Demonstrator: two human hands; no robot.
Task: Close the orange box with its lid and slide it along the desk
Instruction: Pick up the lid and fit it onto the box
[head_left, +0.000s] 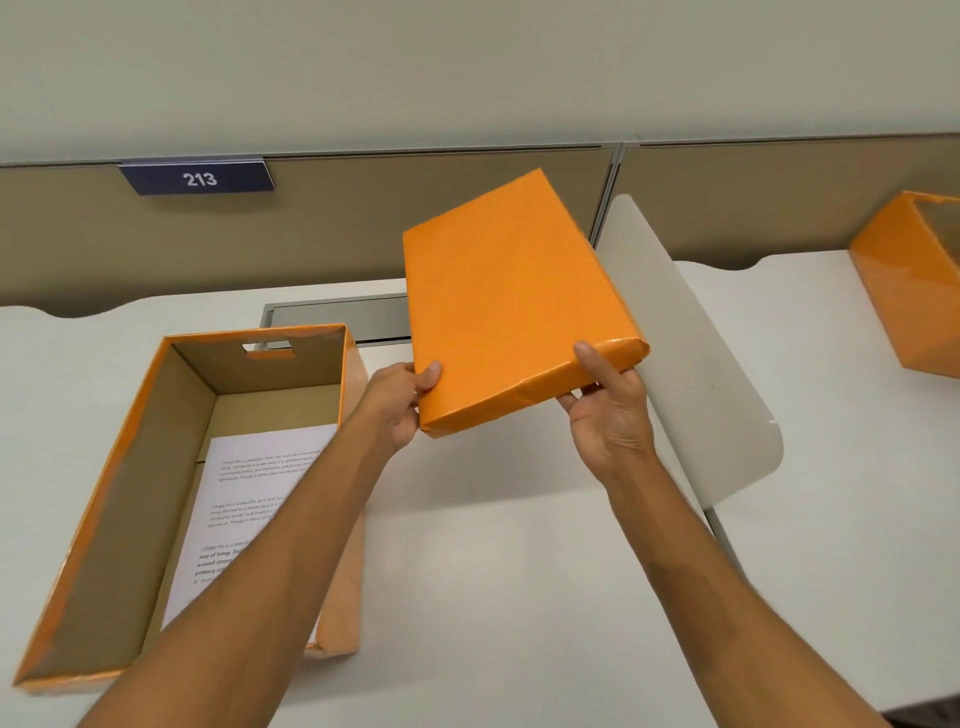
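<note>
The orange box (104, 519) stands open on the white desk at the left, brown inside, with a printed sheet of paper (249, 499) lying on its floor. The orange lid (509, 301) is held in the air to the right of the box, tilted with its far end raised. My left hand (400, 400) grips the lid's near left corner, its forearm crossing over the box. My right hand (608, 410) grips the near right corner, thumb on top.
A white divider panel (691, 364) stands just right of the lid. A second orange box (914, 280) sits on the neighbouring desk at far right. A grey cable hatch (337, 317) lies behind the box, below a partition with a "213" sign (200, 179).
</note>
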